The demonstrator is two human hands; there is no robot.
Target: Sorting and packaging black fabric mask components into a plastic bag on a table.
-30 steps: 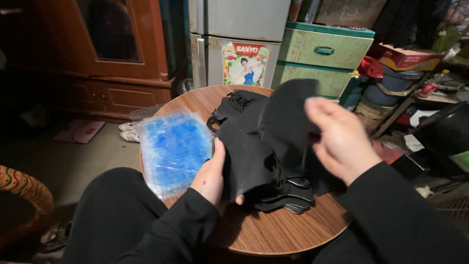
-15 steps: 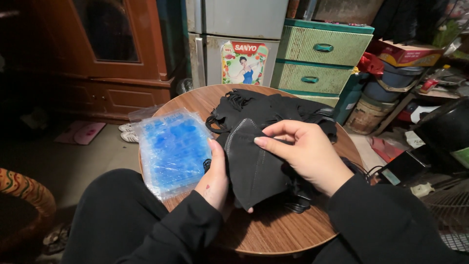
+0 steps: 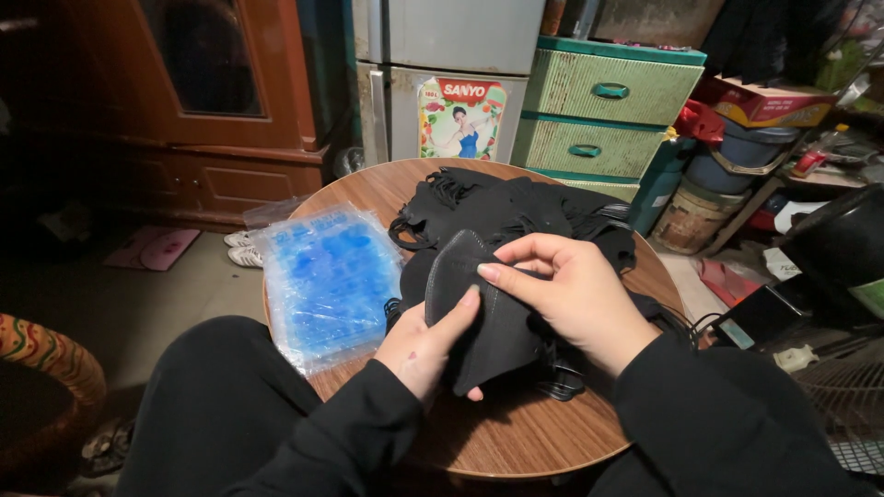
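Observation:
A black folded face mask (image 3: 479, 308) stands upright between my hands over the round wooden table (image 3: 516, 433). My left hand (image 3: 425, 345) grips its lower left edge, thumb pressed on the front. My right hand (image 3: 566, 299) pinches the mask's upper right edge with thumb and fingers. Behind them lies a heap of black masks (image 3: 516, 207) with ear loops. A stack of blue-tinted clear plastic bags (image 3: 327, 276) lies on the table's left part, overhanging the edge.
Beyond the table stand a grey fridge (image 3: 447, 69) with a poster, green plastic drawers (image 3: 603, 115) and a wooden cabinet (image 3: 198, 101). Boxes, buckets and clutter (image 3: 764, 138) fill the right side. Sandals (image 3: 241, 248) lie on the floor at left.
My right hand came down from holding black fabric up high and now pinches the single mask's edge. The left hand stayed under the mask.

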